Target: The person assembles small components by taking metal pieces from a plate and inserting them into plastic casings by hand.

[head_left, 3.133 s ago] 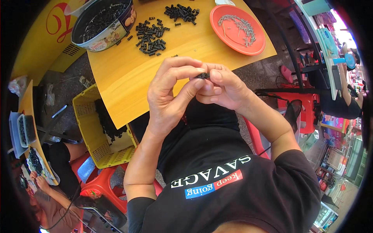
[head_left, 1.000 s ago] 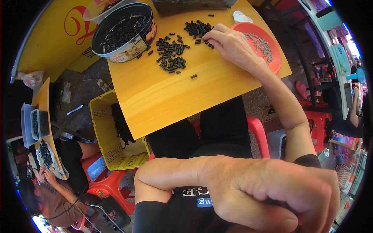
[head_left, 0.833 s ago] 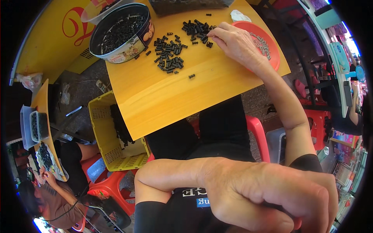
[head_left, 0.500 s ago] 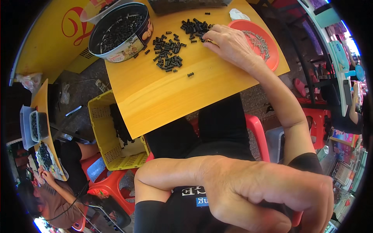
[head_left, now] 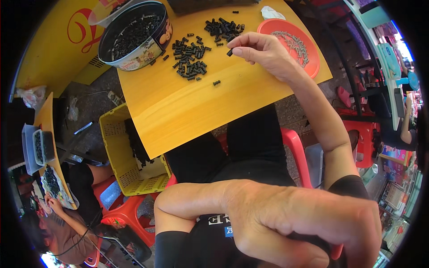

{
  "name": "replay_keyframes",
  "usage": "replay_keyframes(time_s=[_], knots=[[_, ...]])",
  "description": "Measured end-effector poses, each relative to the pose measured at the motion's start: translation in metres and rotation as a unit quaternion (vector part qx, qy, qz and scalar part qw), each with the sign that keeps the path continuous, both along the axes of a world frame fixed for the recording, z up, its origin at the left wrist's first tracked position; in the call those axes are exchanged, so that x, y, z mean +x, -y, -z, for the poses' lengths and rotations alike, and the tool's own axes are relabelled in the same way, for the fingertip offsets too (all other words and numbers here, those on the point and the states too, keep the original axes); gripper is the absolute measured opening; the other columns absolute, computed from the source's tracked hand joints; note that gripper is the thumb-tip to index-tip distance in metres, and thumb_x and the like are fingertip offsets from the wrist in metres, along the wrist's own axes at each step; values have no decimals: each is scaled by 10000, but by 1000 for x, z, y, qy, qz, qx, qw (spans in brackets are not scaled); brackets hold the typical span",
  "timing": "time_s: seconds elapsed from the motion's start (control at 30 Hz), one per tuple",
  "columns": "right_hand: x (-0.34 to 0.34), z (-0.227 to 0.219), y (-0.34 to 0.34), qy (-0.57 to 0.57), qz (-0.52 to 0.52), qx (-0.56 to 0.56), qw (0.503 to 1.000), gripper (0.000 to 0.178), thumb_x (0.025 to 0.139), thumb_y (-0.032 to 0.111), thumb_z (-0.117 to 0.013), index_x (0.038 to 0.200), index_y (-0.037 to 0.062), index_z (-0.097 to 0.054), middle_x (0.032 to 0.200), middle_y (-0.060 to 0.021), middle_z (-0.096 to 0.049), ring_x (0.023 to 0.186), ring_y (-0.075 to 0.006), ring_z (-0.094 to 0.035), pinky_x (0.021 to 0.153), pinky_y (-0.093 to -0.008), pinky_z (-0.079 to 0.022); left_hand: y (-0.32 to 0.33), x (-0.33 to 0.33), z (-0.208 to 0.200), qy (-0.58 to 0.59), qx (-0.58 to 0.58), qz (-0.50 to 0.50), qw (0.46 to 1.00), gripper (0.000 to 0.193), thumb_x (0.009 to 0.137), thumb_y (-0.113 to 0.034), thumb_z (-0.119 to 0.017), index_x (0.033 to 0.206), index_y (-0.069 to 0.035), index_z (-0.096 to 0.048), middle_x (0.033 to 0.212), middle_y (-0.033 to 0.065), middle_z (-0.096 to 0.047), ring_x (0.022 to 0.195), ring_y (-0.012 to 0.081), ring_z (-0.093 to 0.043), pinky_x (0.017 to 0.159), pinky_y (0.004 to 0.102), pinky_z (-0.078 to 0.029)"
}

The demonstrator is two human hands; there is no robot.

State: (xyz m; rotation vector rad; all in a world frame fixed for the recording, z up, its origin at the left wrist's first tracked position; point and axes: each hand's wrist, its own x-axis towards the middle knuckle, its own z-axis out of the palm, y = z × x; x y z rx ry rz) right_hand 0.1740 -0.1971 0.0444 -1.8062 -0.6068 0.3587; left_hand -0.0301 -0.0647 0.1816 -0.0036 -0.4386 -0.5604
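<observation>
Over the yellow table, the thumb and fingers of my right hand pinch a small black plastic piece. Close by lies one pile of similar black pieces, with a larger pile of black pieces to its left. A single black piece lies apart, nearer to me. Just beyond my right wrist stands an orange-red round dish with small greyish pieces along its inside. My left hand is bent across my chest, very close to the camera, its fingers curled; whatever they may hold is hidden.
A round tin full of black pieces stands at the table's far left. White crumpled tissue lies behind the dish. A yellow crate sits on the floor to the left. Another person works at a table further left.
My right hand has lifted from the far pile and drawn slightly back toward me, and a black piece now shows between its fingertips. My left hand keeps nearly the same pose.
</observation>
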Motion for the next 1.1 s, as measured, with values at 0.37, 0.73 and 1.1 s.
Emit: replay_keyframes(time_s=[0.37, 0.73, 1.1], knots=[[-37, -2, 16, -254, 4, 205, 945, 227, 964, 187, -670, 1113, 17, -676, 841, 2, -635, 713, -53, -581, 663, -220, -485, -4, 41, 83, 159, 501, -411, 745, 200, 936, 23, -585, 1126, -11, -534, 962, 70, -612, 882, 145, -588, 768, 245, -492], [-63, 13, 21, -184, 6, 183, 966, 182, 933, 97, -688, 1079, -11, -673, 969, -47, -688, 787, -86, -620, 692, -236, -509, -16, 71, 160, 27, 609, -452, 651, 185, 939, 36, -643, 1113, -1, -595, 952, 26, -586, 849, 95, -589, 779, 219, -484], [-53, -19, -8, 261, -5, -171, 950, 632, 869, 195, -657, 1444, 89, -419, 1088, -176, -656, 866, -366, -671, 740, -443, -539, -34, 78, 193, -51, 571, -431, 697, 188, 965, -40, -643, 1143, 15, -617, 1021, 39, -657, 902, 116, -627, 837, 244, -507]])
